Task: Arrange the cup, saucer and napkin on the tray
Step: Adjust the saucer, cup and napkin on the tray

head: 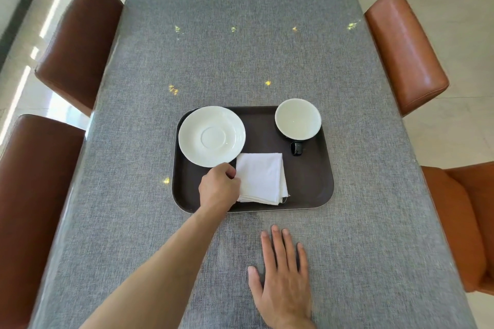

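A dark brown tray (310, 181) lies on the grey table. On its far left sits a white saucer (211, 136). At its far right stands a cup (297, 119), black outside and white inside, with its handle toward me. A folded white napkin (263, 177) lies on the tray's near middle, just below the saucer. My left hand (219, 187) is over the tray with its fingers curled on the napkin's left edge. My right hand (283, 278) lies flat on the table in front of the tray, fingers spread, holding nothing.
The table is covered by a grey cloth (240, 48). Brown leather chairs stand on both sides: two on the left (80, 40) (34, 208), and two on the right (403, 51) (465, 222). Pale floor tiles surround the table.
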